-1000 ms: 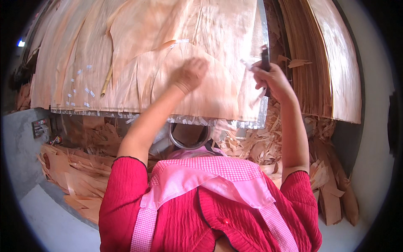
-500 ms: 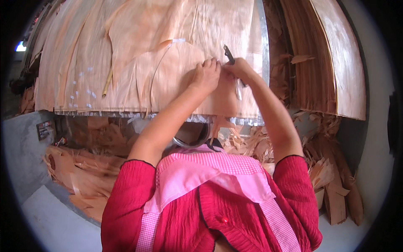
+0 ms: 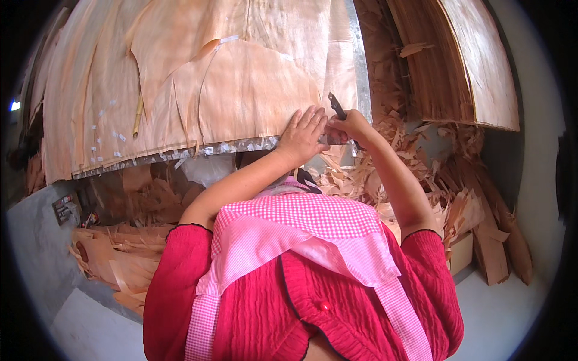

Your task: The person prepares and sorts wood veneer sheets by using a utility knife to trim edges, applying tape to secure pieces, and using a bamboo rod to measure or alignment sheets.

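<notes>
Pale wood veneer sheets (image 3: 241, 78) lie layered on a bench with a metal front edge (image 3: 214, 150), dotted with small white tape pieces. My left hand (image 3: 303, 135) lies on the sheets near that edge, fingers spread and stretched out. Just right of it my right hand (image 3: 351, 126) grips a black knife-like tool (image 3: 337, 103), its tip pointing up and left; something pale by those fingers is hard to make out. A thin yellowish stick (image 3: 138, 117) rests on the veneer at the left, and a small tape strip (image 3: 229, 39) crosses a split farther back.
A darker veneer stack (image 3: 439, 66) stands at the right. Veneer scraps (image 3: 385, 180) heap below the bench, with rolled strips (image 3: 494, 240) at the lower right and a crumpled plastic bag (image 3: 208, 171) under the edge. A grey low wall (image 3: 36, 234) is at the left.
Both hands have moved down toward the bench's front edge and closer together. My left hand has flattened out on the sheet; my right hand still holds the black tool.
</notes>
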A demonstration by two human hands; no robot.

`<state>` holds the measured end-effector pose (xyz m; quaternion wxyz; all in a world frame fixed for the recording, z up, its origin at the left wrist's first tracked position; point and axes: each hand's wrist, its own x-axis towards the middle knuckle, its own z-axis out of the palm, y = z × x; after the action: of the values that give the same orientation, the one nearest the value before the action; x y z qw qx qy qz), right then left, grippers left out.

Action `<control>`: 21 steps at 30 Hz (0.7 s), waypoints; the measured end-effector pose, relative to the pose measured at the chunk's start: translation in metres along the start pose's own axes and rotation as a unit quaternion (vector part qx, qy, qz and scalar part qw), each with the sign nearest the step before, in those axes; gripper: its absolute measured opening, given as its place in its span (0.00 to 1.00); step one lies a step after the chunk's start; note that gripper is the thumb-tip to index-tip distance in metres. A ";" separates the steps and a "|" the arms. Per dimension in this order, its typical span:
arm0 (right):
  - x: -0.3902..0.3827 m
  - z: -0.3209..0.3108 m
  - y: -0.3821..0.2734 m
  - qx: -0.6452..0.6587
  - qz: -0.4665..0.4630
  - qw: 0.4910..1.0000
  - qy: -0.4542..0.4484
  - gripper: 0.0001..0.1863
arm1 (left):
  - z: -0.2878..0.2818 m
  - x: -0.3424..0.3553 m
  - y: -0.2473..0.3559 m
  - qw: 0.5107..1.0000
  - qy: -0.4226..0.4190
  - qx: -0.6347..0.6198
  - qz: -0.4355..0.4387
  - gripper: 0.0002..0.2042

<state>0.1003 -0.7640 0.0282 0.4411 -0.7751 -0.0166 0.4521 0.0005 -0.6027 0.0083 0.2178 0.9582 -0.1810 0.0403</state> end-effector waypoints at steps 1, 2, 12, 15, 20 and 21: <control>-0.001 0.002 0.002 0.009 -0.002 1.000 0.008 0.13 | 0.003 -0.001 0.000 1.000 -0.004 0.006 0.000 0.34; -0.003 0.001 0.004 0.004 0.000 1.000 0.011 0.11 | 0.006 -0.001 -0.001 1.000 -0.008 0.012 0.001 0.35; 0.007 -0.022 -0.017 -0.599 -0.087 0.779 0.163 0.08 | 0.032 -0.009 -0.008 0.996 -0.022 0.086 0.010 0.40; 0.009 -0.048 -0.049 -0.342 -0.051 0.917 0.198 0.09 | 0.004 -0.005 -0.014 0.993 -0.033 -0.110 -0.013 0.33; -0.011 0.025 -0.088 -0.133 -0.046 0.990 0.020 0.12 | -0.068 -0.044 -0.131 0.970 0.188 -0.082 -0.130 0.24; -0.006 0.052 -0.100 -0.164 -0.054 0.985 -0.011 0.13 | -0.082 -0.063 -0.154 0.972 0.142 0.038 -0.186 0.22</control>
<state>0.0968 -0.6702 0.0912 0.3317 -0.8298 -0.1370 0.4273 -0.0019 -0.4170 0.0105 0.2084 0.9672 0.0349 0.1411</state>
